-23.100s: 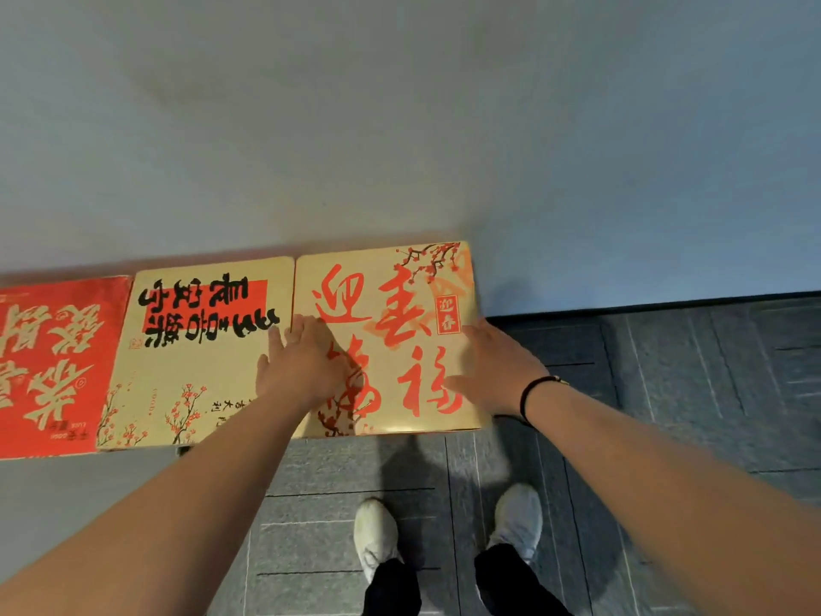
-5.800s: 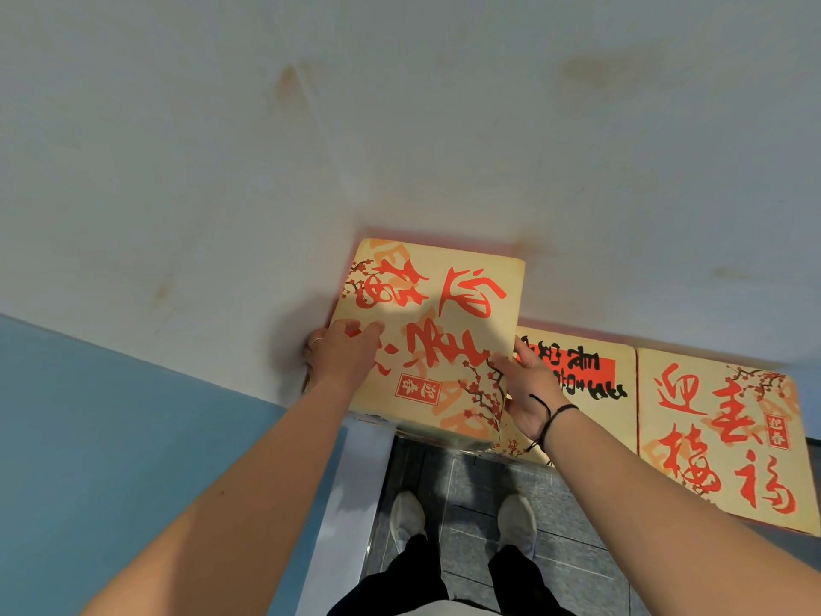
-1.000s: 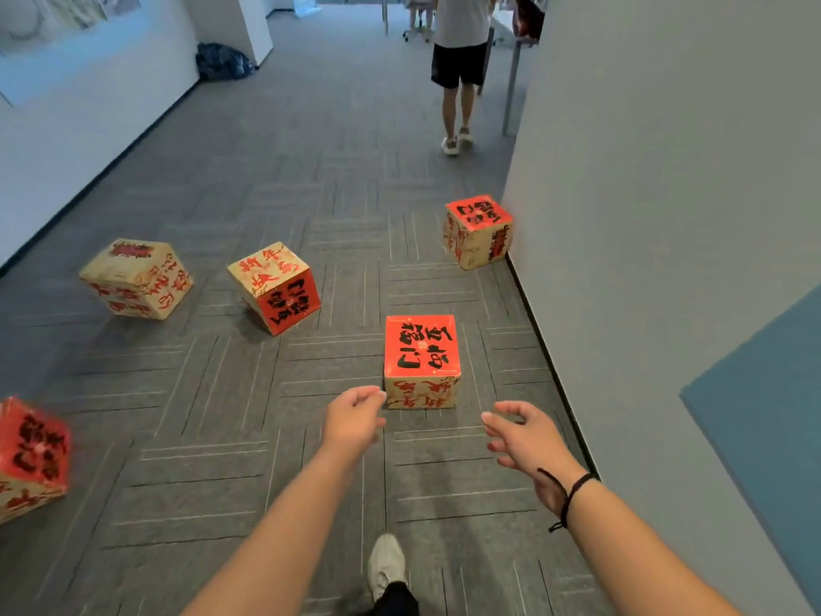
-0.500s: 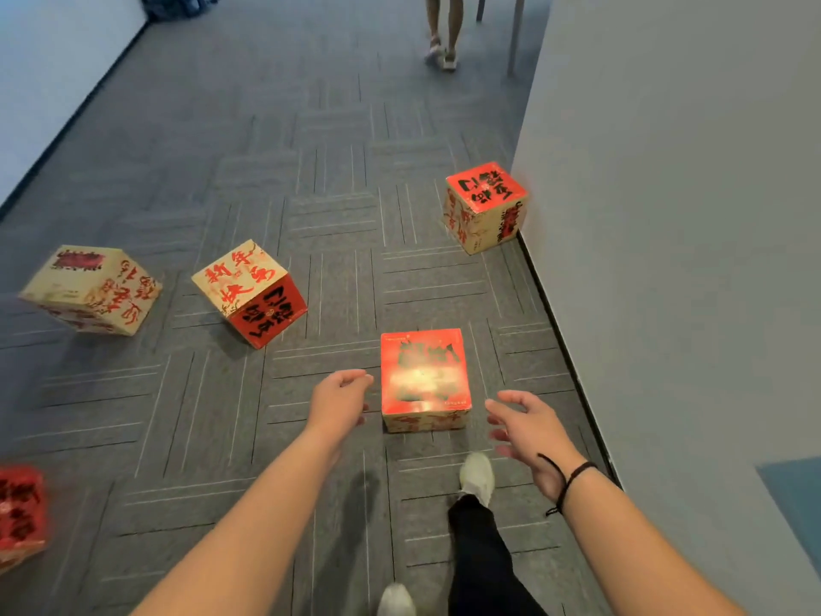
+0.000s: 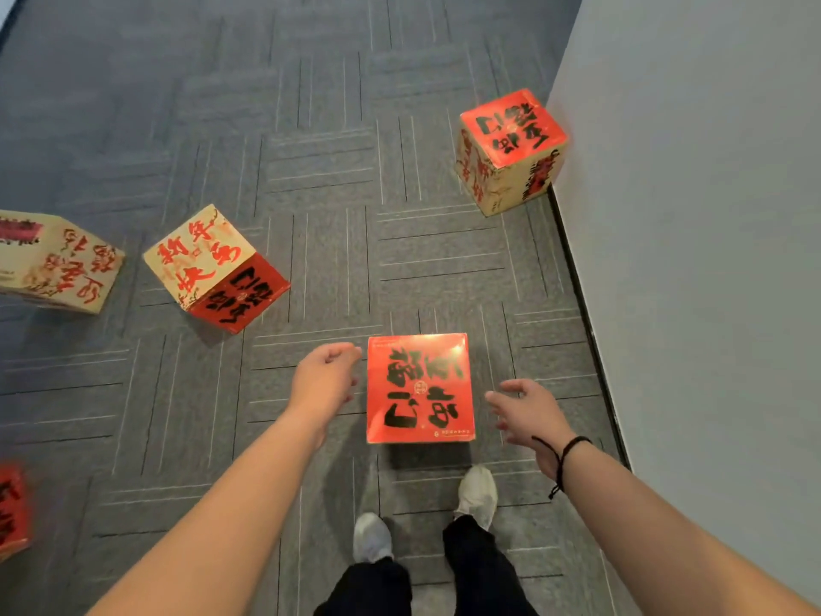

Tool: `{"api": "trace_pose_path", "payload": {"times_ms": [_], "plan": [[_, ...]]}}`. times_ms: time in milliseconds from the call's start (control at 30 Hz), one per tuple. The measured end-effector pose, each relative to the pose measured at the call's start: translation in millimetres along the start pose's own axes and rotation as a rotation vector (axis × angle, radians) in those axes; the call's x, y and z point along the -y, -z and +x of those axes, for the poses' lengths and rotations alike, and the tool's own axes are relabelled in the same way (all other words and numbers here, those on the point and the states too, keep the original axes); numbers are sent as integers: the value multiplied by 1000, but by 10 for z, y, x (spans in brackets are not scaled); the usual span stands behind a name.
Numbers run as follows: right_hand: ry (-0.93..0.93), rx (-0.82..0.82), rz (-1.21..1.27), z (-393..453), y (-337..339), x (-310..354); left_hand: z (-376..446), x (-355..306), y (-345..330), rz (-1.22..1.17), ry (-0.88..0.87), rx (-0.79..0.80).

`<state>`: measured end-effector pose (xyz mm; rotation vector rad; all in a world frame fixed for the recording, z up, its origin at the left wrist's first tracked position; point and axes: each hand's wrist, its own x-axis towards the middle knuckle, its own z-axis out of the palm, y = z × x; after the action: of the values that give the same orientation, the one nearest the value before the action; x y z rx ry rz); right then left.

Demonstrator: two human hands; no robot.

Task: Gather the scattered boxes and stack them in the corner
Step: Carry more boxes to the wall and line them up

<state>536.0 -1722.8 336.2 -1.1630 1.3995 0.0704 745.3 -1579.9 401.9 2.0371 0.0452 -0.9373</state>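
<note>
A cube box with a red top and black characters point(image 5: 420, 386) sits on the grey carpet just in front of my feet. My left hand point(image 5: 326, 380) hovers close beside its left edge, fingers loosely curled, holding nothing. To the box's right my right hand point(image 5: 528, 409) is spread open a little apart from it. A cream and red box point(image 5: 213, 269) lies tilted to the left. A second cream box point(image 5: 53, 260) is at the left edge. Another red-topped box point(image 5: 511, 148) stands by the wall. A red box point(image 5: 13, 509) shows partly at the lower left.
A light wall point(image 5: 693, 242) with a dark baseboard runs along the right side. Grey patterned carpet point(image 5: 311, 126) stretches ahead. My white shoes point(image 5: 477, 495) stand just behind the near box.
I have stepped closer to the red-topped box and tilted my view down. Both hands have come down beside it. The person down the corridor is out of view.
</note>
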Motion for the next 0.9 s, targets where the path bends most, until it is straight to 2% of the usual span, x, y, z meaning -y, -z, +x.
{"api": "trace_pose_path", "payload": {"times_ms": [133,267,533,667,800,900], "plan": [[-46,-19,-18,814,-153,-204,774,250,-270,52,31,11],[-87,-17,-19,1664,-409,-640,1663,866,-526,116,113,13],[-149,-83,-127,3261,-906,-1331,3145,1931,-1122,164,169,11],[-162,-113,-106,3704,-1102,-1485,3551,2517,-1248,184,235,28],[-211,-7,45,3876,-1275,-1681,3757,2940,-1309,190,313,43],[-188,13,120,3899,-1337,-1732,3810,3057,-1320,128,304,73]]}}
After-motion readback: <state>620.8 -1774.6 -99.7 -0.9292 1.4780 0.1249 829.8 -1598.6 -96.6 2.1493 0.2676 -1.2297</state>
